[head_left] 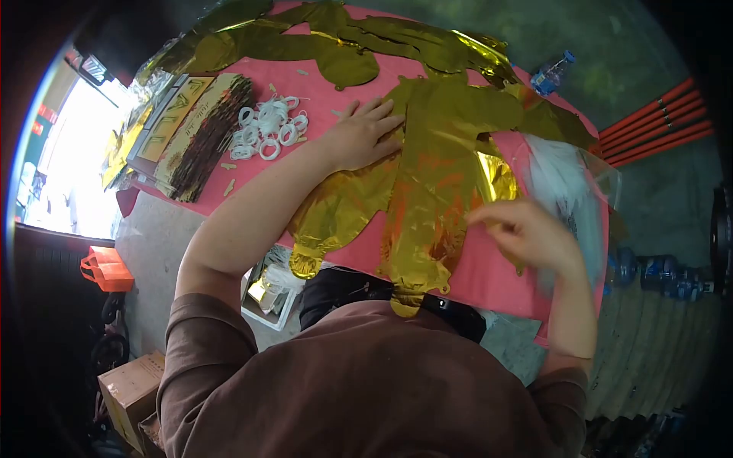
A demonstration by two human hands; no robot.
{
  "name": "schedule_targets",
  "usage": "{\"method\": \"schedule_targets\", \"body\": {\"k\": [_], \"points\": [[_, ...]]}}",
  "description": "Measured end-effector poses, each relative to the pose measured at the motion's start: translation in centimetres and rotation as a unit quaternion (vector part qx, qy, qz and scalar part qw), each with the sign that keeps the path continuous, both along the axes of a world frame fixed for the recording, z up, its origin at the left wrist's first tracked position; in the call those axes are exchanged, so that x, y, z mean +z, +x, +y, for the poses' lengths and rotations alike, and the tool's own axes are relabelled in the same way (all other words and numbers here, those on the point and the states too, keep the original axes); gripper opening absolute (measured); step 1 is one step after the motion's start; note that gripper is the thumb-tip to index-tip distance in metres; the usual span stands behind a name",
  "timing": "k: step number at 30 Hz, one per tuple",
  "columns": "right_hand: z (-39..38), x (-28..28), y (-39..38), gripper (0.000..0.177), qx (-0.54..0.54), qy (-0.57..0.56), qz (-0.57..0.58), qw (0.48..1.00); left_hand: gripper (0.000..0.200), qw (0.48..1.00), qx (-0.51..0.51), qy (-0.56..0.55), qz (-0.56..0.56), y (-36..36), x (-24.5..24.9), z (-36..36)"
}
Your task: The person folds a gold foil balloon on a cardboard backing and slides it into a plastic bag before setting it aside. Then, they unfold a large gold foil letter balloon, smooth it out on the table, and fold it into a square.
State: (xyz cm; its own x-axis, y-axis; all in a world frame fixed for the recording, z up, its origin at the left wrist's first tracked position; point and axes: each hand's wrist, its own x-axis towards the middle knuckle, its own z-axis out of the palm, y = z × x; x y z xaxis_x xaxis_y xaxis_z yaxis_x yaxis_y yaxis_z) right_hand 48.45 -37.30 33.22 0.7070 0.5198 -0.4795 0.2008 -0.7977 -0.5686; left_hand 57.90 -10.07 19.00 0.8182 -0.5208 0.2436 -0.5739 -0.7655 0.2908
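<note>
Flat gold foil balloons (431,153) lie overlapping on a pink cloth (500,286). My left hand (365,136) rests palm down on the foil near its upper left edge, with the fingers spread. Over the right edge of the long middle foil piece is my right hand (519,233), its fingers bent and slightly blurred; whether anything is between them I cannot make out. Coils of white ribbon (269,128) sit left of my left hand. To the right of my right hand lies a bundle of thin clear plastic (561,183).
Stacked printed packets (202,133) stand at the table's left. A plastic bottle (553,72) is at the far right edge. On the floor are an orange bag (107,269), a cardboard box (134,389) and large blue bottles (664,275). A white bin (273,305) sits below the front edge.
</note>
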Motion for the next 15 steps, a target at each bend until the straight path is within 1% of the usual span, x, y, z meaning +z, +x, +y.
{"method": "schedule_targets", "body": {"k": [1,3,4,5,6,8,9,10,11,12,15], "points": [[0.0,-0.1,0.6,0.025,0.000,-0.001,0.002,1.000,0.053,1.000,0.000,-0.001,0.002,-0.1,0.1,0.0],[-0.1,-1.0,2.0,0.023,-0.087,0.106,-0.084,0.987,0.052,1.000,0.001,0.001,0.003,-0.2,0.3,-0.1],[0.3,-2.4,2.8,0.023,-0.089,0.107,-0.081,0.987,0.052,1.000,-0.001,0.003,0.007,-0.2,0.4,-0.1],[1.2,-4.6,3.8,0.026,-0.052,0.146,-0.206,0.966,0.051,1.000,0.003,0.020,0.008,-0.2,0.4,-0.1],[2.1,-6.8,4.6,0.029,-0.012,0.182,-0.329,0.927,0.050,0.999,0.008,0.036,0.009,-0.1,0.4,-0.1],[3.6,-10.3,5.3,0.042,-0.023,0.151,-0.275,0.949,0.050,1.000,0.005,0.017,0.004,0.0,0.2,0.0],[4.3,-11.7,5.6,0.042,-0.020,0.151,-0.273,0.950,0.051,1.000,0.002,-0.001,0.000,0.0,0.0,0.1],[5.0,-12.7,5.8,0.048,0.007,0.081,-0.307,0.948,0.051,1.000,0.004,-0.001,0.003,0.1,-0.5,0.2],[5.5,-13.5,6.0,0.054,0.033,0.010,-0.340,0.940,0.052,0.999,0.004,-0.024,-0.020,0.4,-1.0,0.3],[6.1,-13.5,6.1,0.062,0.040,0.003,-0.326,0.944,0.054,0.998,0.003,-0.048,-0.044,0.3,-1.1,0.2],[7.5,-13.4,5.8,0.062,0.044,-0.019,-0.335,0.941,0.055,0.999,0.004,-0.022,-0.036,0.4,-1.1,0.4]]}}
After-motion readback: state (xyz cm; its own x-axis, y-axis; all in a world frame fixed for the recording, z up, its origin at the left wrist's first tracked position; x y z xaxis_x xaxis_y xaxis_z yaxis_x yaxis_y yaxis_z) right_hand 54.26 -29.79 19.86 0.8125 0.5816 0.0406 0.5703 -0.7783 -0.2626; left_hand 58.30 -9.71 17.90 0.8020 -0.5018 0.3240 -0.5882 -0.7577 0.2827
